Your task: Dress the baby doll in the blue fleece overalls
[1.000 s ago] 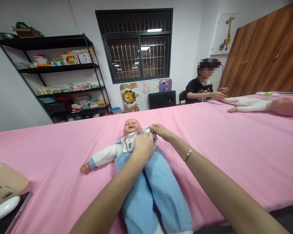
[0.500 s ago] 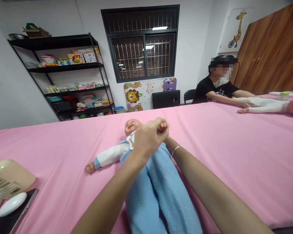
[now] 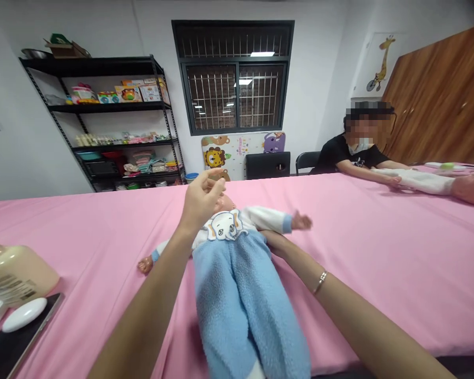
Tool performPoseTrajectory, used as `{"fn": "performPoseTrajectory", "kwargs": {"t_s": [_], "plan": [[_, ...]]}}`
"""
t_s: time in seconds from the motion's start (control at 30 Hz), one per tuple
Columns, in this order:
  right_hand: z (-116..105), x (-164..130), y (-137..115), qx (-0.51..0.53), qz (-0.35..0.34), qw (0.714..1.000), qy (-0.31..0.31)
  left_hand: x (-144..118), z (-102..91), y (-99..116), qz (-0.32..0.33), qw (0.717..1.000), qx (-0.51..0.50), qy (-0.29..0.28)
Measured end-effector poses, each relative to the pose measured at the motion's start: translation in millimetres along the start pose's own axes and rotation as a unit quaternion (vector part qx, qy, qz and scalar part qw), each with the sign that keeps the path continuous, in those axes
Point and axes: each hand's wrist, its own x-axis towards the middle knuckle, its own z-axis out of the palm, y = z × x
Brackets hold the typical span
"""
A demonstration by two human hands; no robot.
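A baby doll (image 3: 237, 273) lies on its back, dressed in blue fleece overalls with an elephant face on the white chest. My left hand (image 3: 203, 197) is raised over the doll's head, partly covering it; its fingers are loosely bent and apart, and nothing shows in them. My right hand (image 3: 272, 238) reaches in at the doll's side, below its outstretched arm (image 3: 266, 218); the fingers are hidden by the doll's body. The doll's other arm ends in a small fist (image 3: 145, 265) on the pink cloth (image 3: 102, 247), at the left.
A pump bottle (image 3: 19, 273), a phone (image 3: 27, 337) and a white oval object (image 3: 25, 315) lie at the left. Across the table at right, a seated person (image 3: 351, 152) touches another doll (image 3: 430, 181). A loaded shelf rack (image 3: 110, 105) stands behind.
My left hand has let go of the doll's hand and moved left over its head. The doll's arm now stretches to the right. My right hand has slid under the doll's side.
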Motion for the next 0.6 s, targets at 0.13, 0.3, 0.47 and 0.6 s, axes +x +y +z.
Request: {"fn": "performPoseTrajectory", "kwargs": {"t_s": [0.13,0.3,0.47,0.6], "plan": [[-14.1,-2.8,6.9,0.143,0.054,0.988,0.038,-13.1,-23.5,-37.0,-0.052,0.991,0.115,-0.036],[-11.5,8.8,9.2,0.240,0.049,0.963,0.108,-46.5,-38.1,-105.1,-0.150,0.973,0.164,-0.059],[-18.2,7.9,20.7,0.101,0.042,0.990,0.085,-56.9,-48.4,-126.3,-0.109,0.950,0.288,-0.059],[-18.8,5.5,26.3,-0.023,-0.011,0.995,0.095,-55.7,-53.7,-132.2,-0.070,0.944,0.299,-0.123]]}}
